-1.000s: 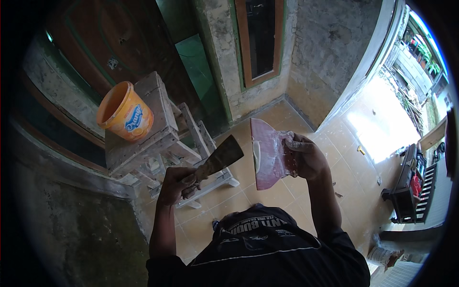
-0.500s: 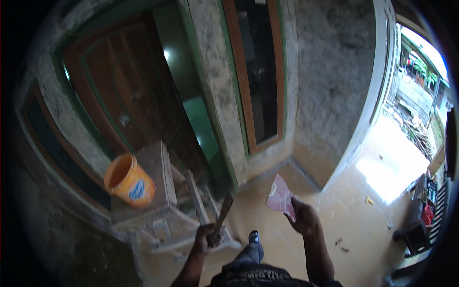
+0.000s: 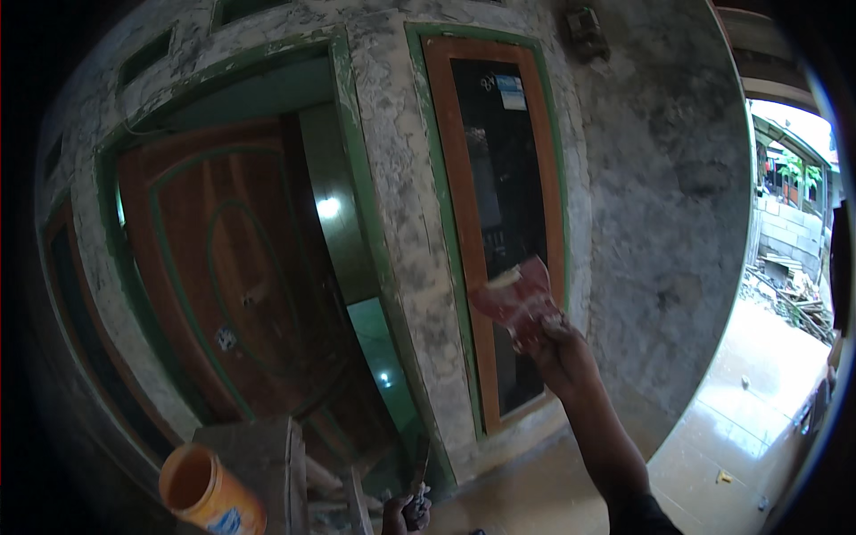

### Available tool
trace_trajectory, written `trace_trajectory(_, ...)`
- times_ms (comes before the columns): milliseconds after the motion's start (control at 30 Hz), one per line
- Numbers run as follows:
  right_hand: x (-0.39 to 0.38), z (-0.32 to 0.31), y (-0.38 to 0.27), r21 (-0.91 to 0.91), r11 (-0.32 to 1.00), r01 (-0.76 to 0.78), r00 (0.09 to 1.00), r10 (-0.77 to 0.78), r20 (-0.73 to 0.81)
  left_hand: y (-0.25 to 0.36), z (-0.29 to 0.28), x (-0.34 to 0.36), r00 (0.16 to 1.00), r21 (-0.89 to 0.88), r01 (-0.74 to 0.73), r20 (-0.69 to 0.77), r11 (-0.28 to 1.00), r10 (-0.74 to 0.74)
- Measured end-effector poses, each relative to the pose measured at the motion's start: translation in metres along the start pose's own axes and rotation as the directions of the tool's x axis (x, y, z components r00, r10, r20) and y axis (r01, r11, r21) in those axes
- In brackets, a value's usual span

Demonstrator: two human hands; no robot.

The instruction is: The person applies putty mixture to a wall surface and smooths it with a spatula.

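My right hand [image 3: 557,348] is raised in front of the narrow window and pinches a flat reddish putty spreader [image 3: 517,299]. A pale smear lies along the spreader's upper left edge, and whitish residue marks its face. It appears in front of the wood-framed window [image 3: 499,196]; whether it touches anything I cannot tell. Low at the bottom edge, my left hand [image 3: 406,515] is closed around the handle of a putty knife [image 3: 421,456], its dark blade pointing up. Most of the left forearm is out of view.
An orange bucket [image 3: 192,486] stands on a worn wooden table [image 3: 259,446] at lower left. Behind it is a brown door [image 3: 232,267] in a green frame. Patchy grey plaster covers the wall [image 3: 660,205]. Shiny tiled floor [image 3: 713,428] runs right, towards rubble outside.
The view has tipped upward, showing more wall and window. My right hand has lifted the spreader from above the floor to before the window. The left hand now sits lower in view.
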State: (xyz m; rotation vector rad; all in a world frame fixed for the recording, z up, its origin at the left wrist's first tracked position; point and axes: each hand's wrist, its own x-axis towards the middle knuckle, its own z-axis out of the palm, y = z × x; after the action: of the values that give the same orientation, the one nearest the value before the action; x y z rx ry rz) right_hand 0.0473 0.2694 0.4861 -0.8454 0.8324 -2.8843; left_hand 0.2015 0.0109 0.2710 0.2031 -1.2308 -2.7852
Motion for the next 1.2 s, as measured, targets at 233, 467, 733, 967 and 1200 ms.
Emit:
trace_trajectory(233,0.261,0.071,-0.016,-0.259,0.815,0.518,0.837,-0.422,0.348,0.048,0.022,0.094,0.993,-0.045,-0.049,-0.112,0.998,0.044)
trace_trajectory(467,0.456,0.158,-0.039,-0.501,-0.475,0.723,0.102,-0.644,0.758,0.067,0.031,0.164,0.976,-0.042,-0.142,-0.175,0.989,0.132)
trace_trajectory(733,0.563,0.261,-0.032,-0.378,-0.869,0.32,-0.113,-0.431,0.895,0.079,0.011,0.211,0.94,0.085,-0.254,-0.211,0.963,0.267)
trace_trajectory(967,0.597,0.271,-0.018,-0.519,-0.772,0.367,0.262,-0.45,0.854,0.072,-0.036,0.219,0.909,0.184,-0.285,-0.258,0.941,0.326)
trace_trajectory(1200,0.602,0.274,-0.006,-0.513,-0.733,0.446,0.32,-0.404,0.857,0.062,-0.092,0.211,0.883,0.296,-0.292,-0.282,0.909,0.375)
